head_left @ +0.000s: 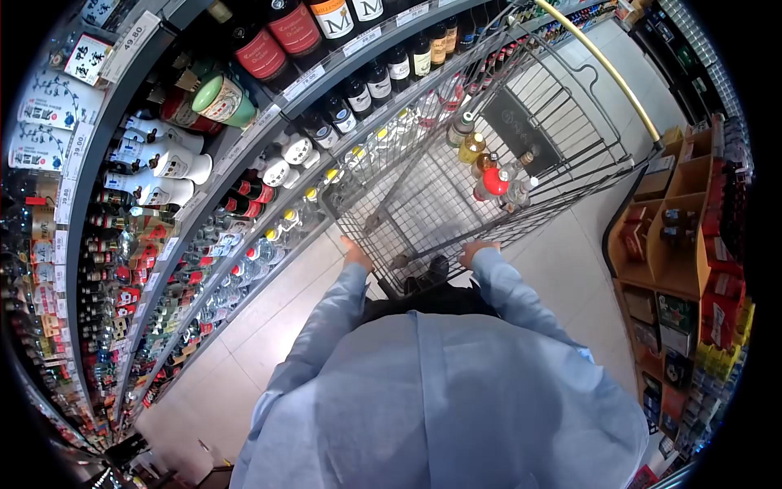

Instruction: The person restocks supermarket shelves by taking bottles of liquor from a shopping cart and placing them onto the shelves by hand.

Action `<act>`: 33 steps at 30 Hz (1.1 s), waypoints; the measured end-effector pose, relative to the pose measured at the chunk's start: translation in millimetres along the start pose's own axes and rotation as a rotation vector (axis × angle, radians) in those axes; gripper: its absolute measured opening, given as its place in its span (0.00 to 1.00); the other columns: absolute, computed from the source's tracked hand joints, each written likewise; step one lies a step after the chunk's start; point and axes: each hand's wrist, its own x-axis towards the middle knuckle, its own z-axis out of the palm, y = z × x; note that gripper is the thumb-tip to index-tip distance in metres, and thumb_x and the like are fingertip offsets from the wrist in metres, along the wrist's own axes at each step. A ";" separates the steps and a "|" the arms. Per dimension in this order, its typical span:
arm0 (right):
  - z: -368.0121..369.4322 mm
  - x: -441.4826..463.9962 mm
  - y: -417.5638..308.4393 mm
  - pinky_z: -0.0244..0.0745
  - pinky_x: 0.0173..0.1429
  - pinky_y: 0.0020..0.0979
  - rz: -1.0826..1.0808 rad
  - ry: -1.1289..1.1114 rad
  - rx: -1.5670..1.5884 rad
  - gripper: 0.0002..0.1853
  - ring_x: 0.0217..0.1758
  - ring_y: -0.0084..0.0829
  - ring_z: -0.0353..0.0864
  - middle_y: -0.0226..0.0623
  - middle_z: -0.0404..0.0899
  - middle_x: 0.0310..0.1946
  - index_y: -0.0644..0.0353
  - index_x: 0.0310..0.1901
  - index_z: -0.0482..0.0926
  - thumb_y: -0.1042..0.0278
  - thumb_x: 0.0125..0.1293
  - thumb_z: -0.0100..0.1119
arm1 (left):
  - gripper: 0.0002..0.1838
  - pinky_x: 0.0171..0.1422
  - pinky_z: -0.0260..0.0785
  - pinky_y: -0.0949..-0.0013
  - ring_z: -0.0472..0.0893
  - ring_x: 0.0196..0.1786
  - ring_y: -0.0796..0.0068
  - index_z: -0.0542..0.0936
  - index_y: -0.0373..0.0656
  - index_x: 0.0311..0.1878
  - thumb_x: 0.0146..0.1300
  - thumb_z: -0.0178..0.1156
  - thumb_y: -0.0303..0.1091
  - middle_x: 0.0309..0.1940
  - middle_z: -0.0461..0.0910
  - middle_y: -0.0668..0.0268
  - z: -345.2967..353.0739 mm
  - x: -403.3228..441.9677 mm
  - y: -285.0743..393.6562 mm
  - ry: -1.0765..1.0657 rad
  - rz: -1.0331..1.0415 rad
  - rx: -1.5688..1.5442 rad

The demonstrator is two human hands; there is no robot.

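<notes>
A grey wire shopping cart (515, 129) stands in front of me, its narrow end towards my body and its yellow handle (604, 69) at the far side. My left hand (356, 252) closes on the near left corner of the cart's wire rim. On the near right side, my right hand (479, 253) has its fingers bent over the rim. Inside the cart, several bottles stand grouped towards the right, among them a bottle with yellow contents (471, 148), one with a red top (492, 184) and a clear bottle (519, 192).
Long shelves (281, 110) packed with bottles run along my left, close to the cart. To the right is a wooden display rack (664, 244) with boxed goods. Pale floor tiles (562, 281) lie between. My shoe (438, 267) shows under the cart's near end.
</notes>
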 end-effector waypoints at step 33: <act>-149.7 17.8 80.9 0.72 0.37 0.37 -0.611 0.759 0.425 0.14 0.32 0.43 0.77 0.41 0.77 0.28 0.58 0.31 0.73 0.69 0.43 0.67 | 0.57 0.71 0.40 0.54 0.46 0.71 0.52 0.50 0.38 0.68 0.37 0.71 0.48 0.67 0.52 0.52 9.7 -47.9 157.8 0.051 0.839 0.089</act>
